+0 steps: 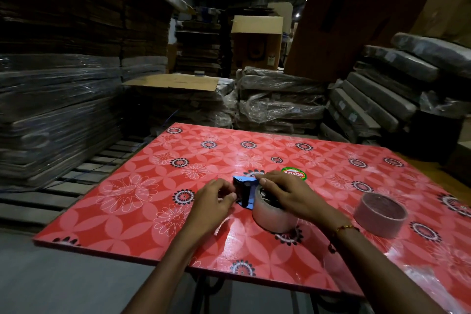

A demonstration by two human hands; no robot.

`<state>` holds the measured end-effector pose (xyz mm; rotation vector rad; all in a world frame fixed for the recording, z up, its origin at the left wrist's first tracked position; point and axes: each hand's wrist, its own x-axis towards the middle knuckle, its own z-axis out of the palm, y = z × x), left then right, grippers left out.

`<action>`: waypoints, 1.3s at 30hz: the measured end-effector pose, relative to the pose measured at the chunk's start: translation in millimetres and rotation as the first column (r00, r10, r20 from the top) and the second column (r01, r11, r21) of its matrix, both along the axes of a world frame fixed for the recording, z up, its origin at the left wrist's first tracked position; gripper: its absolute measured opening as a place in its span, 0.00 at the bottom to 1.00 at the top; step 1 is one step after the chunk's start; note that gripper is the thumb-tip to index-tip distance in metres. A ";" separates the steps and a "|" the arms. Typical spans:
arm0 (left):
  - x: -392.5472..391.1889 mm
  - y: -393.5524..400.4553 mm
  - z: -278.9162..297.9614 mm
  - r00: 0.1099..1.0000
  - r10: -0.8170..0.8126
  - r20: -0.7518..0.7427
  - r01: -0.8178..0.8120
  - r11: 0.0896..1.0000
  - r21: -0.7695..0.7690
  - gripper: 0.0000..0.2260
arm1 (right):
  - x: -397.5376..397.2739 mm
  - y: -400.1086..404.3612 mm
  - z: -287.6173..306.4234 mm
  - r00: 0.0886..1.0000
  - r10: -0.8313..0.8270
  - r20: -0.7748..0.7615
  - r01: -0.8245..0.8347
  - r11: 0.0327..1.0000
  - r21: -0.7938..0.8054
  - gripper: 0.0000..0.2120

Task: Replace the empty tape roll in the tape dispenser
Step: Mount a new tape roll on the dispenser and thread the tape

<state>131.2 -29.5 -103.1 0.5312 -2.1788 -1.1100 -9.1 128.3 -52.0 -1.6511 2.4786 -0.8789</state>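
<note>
On the red floral table I see the blue tape dispenser lying flat, pointing away. My left hand pinches its side; my right hand grips the loaded tape roll. An empty core sits well right.

The person is working with both forearms bare, no sleeves reaching into sight. The left hand is wearing nothing on its wrist or fingers. The right hand is wearing a thin thread bracelet of yellow and red cord around the wrist, with a small dark red knot or bead hanging at its underside. Fingernails are looking short and plain.
</note>
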 end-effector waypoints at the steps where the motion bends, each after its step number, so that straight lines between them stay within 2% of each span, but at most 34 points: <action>1: 1.4 -0.1 -0.7 1.000 -0.014 0.004 0.014 1.000 -0.005 0.02 | 0.2 0.0 -0.5 1.000 -0.004 0.002 0.004 1.000 0.000 0.16; 5: 2.8 2.4 0.5 0.999 -0.032 0.028 0.033 0.999 -0.028 0.04 | 0.9 -0.7 -1.3 1.000 -0.005 -0.013 0.005 1.000 0.004 0.16; 8: -2.0 4.4 4.4 0.999 0.048 0.010 -0.047 0.998 -0.034 0.02 | -0.4 -0.5 -0.3 1.000 0.000 -0.008 0.000 1.000 0.006 0.17; 13: -8.1 4.1 7.7 0.992 0.129 -0.014 -0.129 0.990 -0.060 0.07 | -2.0 0.4 1.3 1.000 -0.003 0.014 0.002 1.000 0.025 0.17; 20: -6.7 1.9 8.3 0.991 0.131 -0.010 -0.131 0.988 -0.078 0.11 | -6.2 3.4 3.1 0.999 0.031 0.017 -0.033 0.996 0.084 0.19; 23: -6.8 0.9 9.2 0.992 0.124 0.001 -0.123 0.989 -0.082 0.10 | -2.0 6.9 7.9 1.000 0.025 0.010 -0.026 0.994 0.109 0.23; 26: -7.7 0.9 9.7 0.996 0.090 0.002 -0.089 0.993 -0.071 0.06 | 3.5 9.2 15.8 0.998 0.011 -0.055 -0.002 0.987 0.159 0.25; 31: -8.2 1.8 9.1 0.999 0.052 0.007 -0.052 0.996 -0.075 0.07 | 15.5 1.1 19.0 0.979 -0.078 -0.189 0.127 0.958 0.259 0.27; 34: -7.5 0.9 7.7 0.999 0.033 -0.002 -0.033 0.998 -0.049 0.08 | 17.3 1.9 16.8 0.990 -0.086 -0.108 0.109 0.965 0.237 0.21; 37: -7.7 0.9 6.0 0.999 0.036 -0.009 -0.037 0.997 -0.062 0.09 | 9.4 2.5 16.1 0.988 -0.112 0.108 0.091 0.979 0.181 0.14; 39: -7.8 0.5 5.2 1.000 0.028 -0.010 -0.028 0.998 -0.055 0.09 | 1.5 0.6 13.9 0.987 -0.113 0.110 0.091 0.978 0.189 0.09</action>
